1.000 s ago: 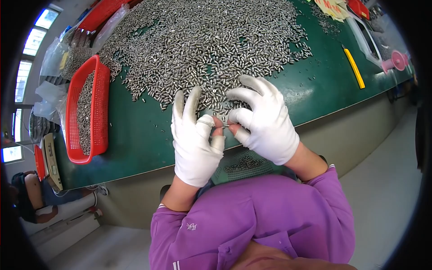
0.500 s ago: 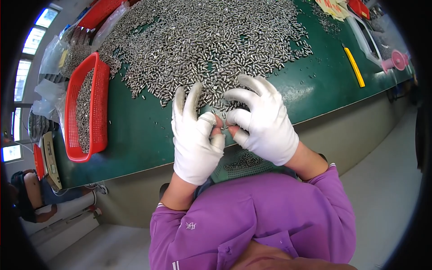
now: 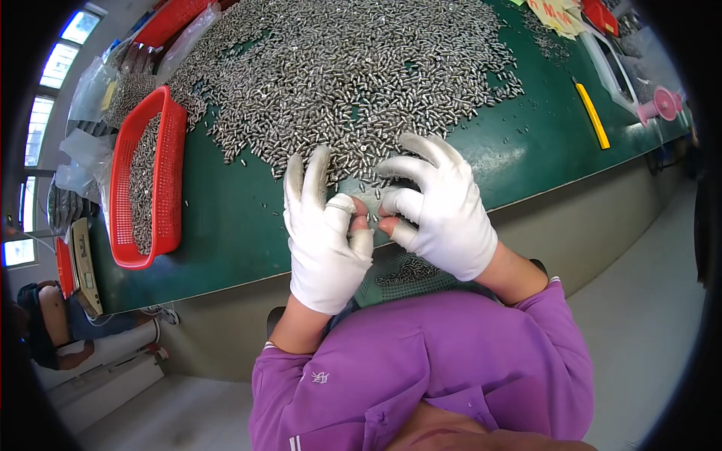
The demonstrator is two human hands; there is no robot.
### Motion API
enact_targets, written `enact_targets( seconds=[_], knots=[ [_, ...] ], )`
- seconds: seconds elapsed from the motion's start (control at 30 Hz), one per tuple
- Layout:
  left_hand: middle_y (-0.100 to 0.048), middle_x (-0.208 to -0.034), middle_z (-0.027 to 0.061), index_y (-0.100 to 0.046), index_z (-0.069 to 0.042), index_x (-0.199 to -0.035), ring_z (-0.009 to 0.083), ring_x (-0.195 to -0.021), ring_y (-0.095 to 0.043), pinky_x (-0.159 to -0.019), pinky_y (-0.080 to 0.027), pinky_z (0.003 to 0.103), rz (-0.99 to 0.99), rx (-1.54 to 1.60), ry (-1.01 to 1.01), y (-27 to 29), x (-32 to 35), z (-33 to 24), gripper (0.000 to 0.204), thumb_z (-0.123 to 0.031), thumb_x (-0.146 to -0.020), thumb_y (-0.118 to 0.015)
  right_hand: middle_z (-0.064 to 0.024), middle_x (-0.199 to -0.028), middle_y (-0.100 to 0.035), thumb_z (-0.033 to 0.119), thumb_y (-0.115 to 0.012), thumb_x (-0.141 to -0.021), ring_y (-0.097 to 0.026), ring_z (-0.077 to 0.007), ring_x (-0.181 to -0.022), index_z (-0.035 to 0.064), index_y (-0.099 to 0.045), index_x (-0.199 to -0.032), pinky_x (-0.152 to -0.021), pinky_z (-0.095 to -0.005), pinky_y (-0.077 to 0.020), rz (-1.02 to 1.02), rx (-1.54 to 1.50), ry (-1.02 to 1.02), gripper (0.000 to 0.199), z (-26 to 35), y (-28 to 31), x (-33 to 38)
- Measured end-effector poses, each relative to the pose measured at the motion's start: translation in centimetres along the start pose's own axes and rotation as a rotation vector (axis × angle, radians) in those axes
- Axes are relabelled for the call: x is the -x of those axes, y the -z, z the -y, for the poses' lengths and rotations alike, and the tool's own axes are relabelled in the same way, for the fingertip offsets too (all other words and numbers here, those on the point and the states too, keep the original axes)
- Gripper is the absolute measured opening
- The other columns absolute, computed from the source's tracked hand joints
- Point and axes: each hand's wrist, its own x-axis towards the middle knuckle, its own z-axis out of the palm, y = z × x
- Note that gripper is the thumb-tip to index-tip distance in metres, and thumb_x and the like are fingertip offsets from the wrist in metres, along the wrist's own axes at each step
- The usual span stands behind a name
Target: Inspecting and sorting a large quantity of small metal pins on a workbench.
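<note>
1. A small metal part [image 3: 369, 218] shows at the narrow space between the left hand [image 3: 325, 244] and the right hand [image 3: 450, 214], right beside the bare thumb and forefinger tips of the left
2. Left thumb and forefinger are bent nearly together, the other fingers reaching forward; whether they grip the part cannot be told
3. Right thumb and forefinger are also curled close, with a slight gap before the left fingertips; I cannot tell whether they hold anything
4. A broad heap of metal parts [image 3: 361, 83] spreads just beyond the fingertips over the green table [image 3: 218, 240], a few lying loose near the hands
5. Each part looks short, slim, rounded and shiny silver-grey, with darker shading; finer detail is too small to tell
6. Counted: two hands in white gloves, one red basket [image 3: 169, 188] of metal parts to the left, one yellow cutter [image 3: 592, 114] to the right, one green mesh basket [image 3: 376, 290] below the table edge with parts inside; the heap is too many to count
</note>
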Motion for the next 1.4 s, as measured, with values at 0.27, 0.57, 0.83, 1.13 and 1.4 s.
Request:
enact_targets(
  seconds=[0.27,0.57,0.83,1.13,1.4],
  knots=[
    [-0.043,-0.152,0.0266,-0.057,-0.005,-0.095,0.0573,-0.140,-0.035,-0.112,-0.035,0.064,0.007,0.041,0.003,0.1,0.5,0.2,0.023,-0.005,-0.077,-0.072,-0.0054,-0.117,-0.064,0.016,-0.085,-0.062,-0.056,-0.0395,-0.122,0.0135,-0.064,-0.079,-0.099,-0.0550,-0.0478,-0.004,-0.008,-0.010,0.027,0.5,-0.6,0.0],
    [-0.042,-0.154,0.0246,-0.056,-0.008,-0.095,0.0570,-0.141,-0.035,-0.112,-0.035,0.063,0.053,0.067,0.020,0.3,0.6,0.4,0.029,-0.005,-0.074,-0.076,-0.0074,-0.111,-0.065,0.018,-0.079,-0.068,-0.058,-0.0363,-0.119,0.0100,-0.067,-0.079,-0.098,-0.0519,-0.0484,-0.031,-0.033,-0.050,0.018,1.0,-1.0,0.0],
    [-0.040,-0.156,0.0245,-0.056,-0.009,-0.095,0.0570,-0.142,-0.033,-0.112,-0.035,0.063,0.113,0.121,0.041,1.0,0.8,0.6,0.029,-0.004,-0.074,-0.075,-0.0076,-0.112,-0.065,0.015,-0.078,-0.069,-0.058,-0.0365,-0.119,0.0098,-0.067,-0.080,-0.097,-0.0511,-0.0492,-0.002,-0.074,-0.038,0.017,1.1,-1.0,0.1],
    [-0.040,-0.157,0.0251,-0.060,-0.007,-0.091,0.0569,-0.142,-0.033,-0.112,-0.034,0.063,0.127,0.105,0.039,1.1,0.8,0.4,0.021,-0.005,-0.075,-0.073,-0.0082,-0.113,-0.065,0.017,-0.077,-0.070,-0.058,-0.0368,-0.121,0.0088,-0.068,-0.083,-0.099,-0.0513,-0.0491,0.012,-0.018,-0.012,0.018,1.3,-0.6,0.2],
    [-0.040,-0.156,0.0251,-0.062,-0.006,-0.088,0.0563,-0.142,-0.032,-0.113,-0.034,0.062,0.131,0.075,0.042,1.2,0.8,0.3,0.017,-0.005,-0.075,-0.072,-0.0076,-0.118,-0.062,0.017,-0.079,-0.066,-0.056,-0.0382,-0.120,0.0127,-0.065,-0.084,-0.099,-0.0542,-0.0482,0.067,-0.034,0.060,0.023,0.6,-0.4,0.0]
  ],
)
